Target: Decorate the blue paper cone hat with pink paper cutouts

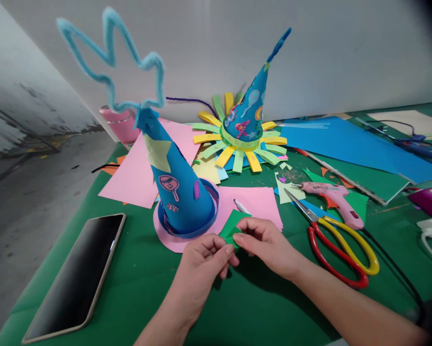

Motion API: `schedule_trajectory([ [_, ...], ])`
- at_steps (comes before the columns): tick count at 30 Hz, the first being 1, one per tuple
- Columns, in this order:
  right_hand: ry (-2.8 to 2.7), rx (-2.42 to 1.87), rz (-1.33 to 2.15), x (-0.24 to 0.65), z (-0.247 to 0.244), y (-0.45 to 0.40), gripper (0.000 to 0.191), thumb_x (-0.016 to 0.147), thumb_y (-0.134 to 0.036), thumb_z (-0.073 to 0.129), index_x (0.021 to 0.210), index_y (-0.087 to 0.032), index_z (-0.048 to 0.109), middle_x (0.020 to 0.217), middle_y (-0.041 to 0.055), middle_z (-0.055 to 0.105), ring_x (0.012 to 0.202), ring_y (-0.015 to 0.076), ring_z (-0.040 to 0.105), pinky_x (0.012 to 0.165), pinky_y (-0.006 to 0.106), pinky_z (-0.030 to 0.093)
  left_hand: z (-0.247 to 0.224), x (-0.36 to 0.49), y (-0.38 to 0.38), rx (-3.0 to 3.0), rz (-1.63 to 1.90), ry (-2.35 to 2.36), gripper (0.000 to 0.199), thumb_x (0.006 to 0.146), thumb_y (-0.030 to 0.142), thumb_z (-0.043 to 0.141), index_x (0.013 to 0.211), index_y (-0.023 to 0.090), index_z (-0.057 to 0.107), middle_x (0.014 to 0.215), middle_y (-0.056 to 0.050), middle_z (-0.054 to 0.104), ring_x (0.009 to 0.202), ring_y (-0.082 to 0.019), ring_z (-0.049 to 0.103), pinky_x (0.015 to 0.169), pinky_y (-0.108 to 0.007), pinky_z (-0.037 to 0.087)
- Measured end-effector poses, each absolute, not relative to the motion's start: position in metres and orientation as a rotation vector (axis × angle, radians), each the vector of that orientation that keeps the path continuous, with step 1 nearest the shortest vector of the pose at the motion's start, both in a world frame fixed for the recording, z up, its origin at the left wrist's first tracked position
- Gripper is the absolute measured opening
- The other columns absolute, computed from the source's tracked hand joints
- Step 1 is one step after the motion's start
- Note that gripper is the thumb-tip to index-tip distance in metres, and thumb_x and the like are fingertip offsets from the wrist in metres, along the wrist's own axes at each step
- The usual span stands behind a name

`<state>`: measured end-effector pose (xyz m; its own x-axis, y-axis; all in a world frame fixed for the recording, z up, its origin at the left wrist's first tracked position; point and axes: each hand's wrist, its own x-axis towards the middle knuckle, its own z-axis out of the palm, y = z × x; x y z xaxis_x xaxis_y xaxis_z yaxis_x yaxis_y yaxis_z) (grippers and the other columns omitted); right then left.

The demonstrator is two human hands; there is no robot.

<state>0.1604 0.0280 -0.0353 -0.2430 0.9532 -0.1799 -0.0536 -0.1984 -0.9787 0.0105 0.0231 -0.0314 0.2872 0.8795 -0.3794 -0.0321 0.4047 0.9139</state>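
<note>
A small piece of green paper [234,222] is pinched between both hands near the middle of the view. My left hand [209,259] has its thumb and fingers closed on the lower left corner. Closed on the paper's right side is my right hand [261,240]. Just behind them stands a blue paper cone hat [182,192] on a round pink brim, topped by a light blue fuzzy wire shape [109,62]. Pink paper [262,199] lies behind the hands, with a white pen [241,206] on it.
A phone [81,274] lies at the left. Scissors [320,221] with red and yellow handles and a pink glue gun [340,199] lie at the right. A second cone hat [250,113] with yellow and green strips stands behind, beside blue paper [338,142].
</note>
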Motion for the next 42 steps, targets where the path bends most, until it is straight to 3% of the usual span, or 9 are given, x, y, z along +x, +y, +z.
schedule_trajectory([
  [20, -1.287, -1.148, 1.525, 0.1608, -0.0373, 0.0272, 0.018, 0.075, -0.028, 0.055, 0.063, -0.017, 0.046, 0.057, -0.0062, 0.037, 0.052, 0.0080, 0.032, 0.050, 0.023, 0.027, -0.0304, 0.0134, 0.0218, 0.924, 0.761, 1.099, 0.015, 0.073, 0.024, 0.059, 0.063, 0.015, 0.052, 0.055, 0.002, 0.059, 0.044, -0.006, 0.043, 0.047, -0.020, 0.029],
  [27, -1.258, -1.156, 1.606, 0.1608, -0.0389, 0.0258, 0.020, 0.078, -0.031, 0.053, 0.065, -0.015, 0.052, 0.054, -0.0059, 0.042, 0.047, 0.0058, 0.035, 0.045, 0.021, 0.026, -0.0303, 0.0145, 0.0247, 0.892, 0.797, 1.156, 0.020, 0.072, 0.023, 0.058, 0.056, 0.015, 0.047, 0.046, 0.004, 0.053, 0.037, -0.003, 0.034, 0.041, -0.018, 0.020],
  [42, -1.070, -1.157, 1.719, 0.1583, -0.0425, 0.0277, 0.024, 0.078, -0.032, 0.054, 0.061, -0.015, 0.052, 0.050, -0.0068, 0.041, 0.042, 0.0048, 0.035, 0.043, 0.020, 0.024, -0.0273, 0.0155, 0.0233, 0.879, 0.796, 1.203, 0.019, 0.069, 0.023, 0.056, 0.056, 0.016, 0.045, 0.042, 0.006, 0.051, 0.036, -0.003, 0.032, 0.040, -0.018, 0.018],
])
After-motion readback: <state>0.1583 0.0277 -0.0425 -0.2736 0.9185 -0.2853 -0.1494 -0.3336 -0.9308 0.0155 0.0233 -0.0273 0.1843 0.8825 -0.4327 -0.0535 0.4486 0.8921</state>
